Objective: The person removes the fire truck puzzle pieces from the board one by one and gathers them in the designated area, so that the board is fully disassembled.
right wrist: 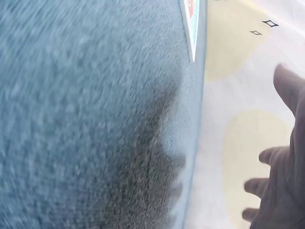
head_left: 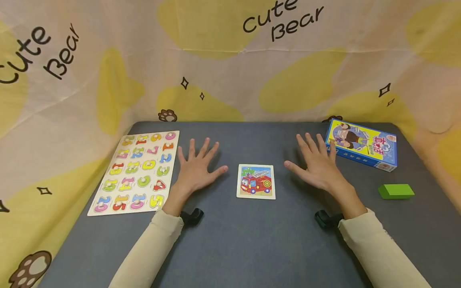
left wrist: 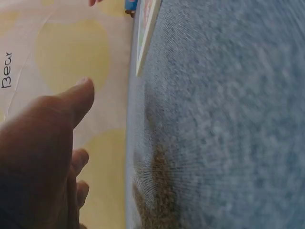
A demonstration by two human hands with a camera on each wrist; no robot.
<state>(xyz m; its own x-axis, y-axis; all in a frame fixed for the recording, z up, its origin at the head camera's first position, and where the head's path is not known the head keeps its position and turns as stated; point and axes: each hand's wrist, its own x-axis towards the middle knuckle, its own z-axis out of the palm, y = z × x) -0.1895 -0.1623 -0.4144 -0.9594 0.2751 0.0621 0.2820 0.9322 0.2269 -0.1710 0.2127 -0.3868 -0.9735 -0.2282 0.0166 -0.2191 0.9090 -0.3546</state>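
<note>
Palm down, my left hand (head_left: 196,170) hovers over the table with its fingers spread, between a number puzzle board (head_left: 138,176) and a small square fire truck puzzle (head_left: 256,181). On the other side of that puzzle, my right hand (head_left: 317,166) is also held above the table, fingers fanned out. Neither hand holds anything. The right hand's little finger overlaps a blue and yellow box (head_left: 363,144) in the head view. In the left wrist view the thumb (left wrist: 78,100) stands apart from the fingers. A corner of the puzzle (right wrist: 191,28) shows in the right wrist view.
A green block (head_left: 396,191) lies at the right, nearer than the box. The dark grey table (head_left: 259,244) ends at a patterned cloth (head_left: 223,72) that hangs behind it and along the sides. Dark straps (head_left: 192,217) sit at both wrists.
</note>
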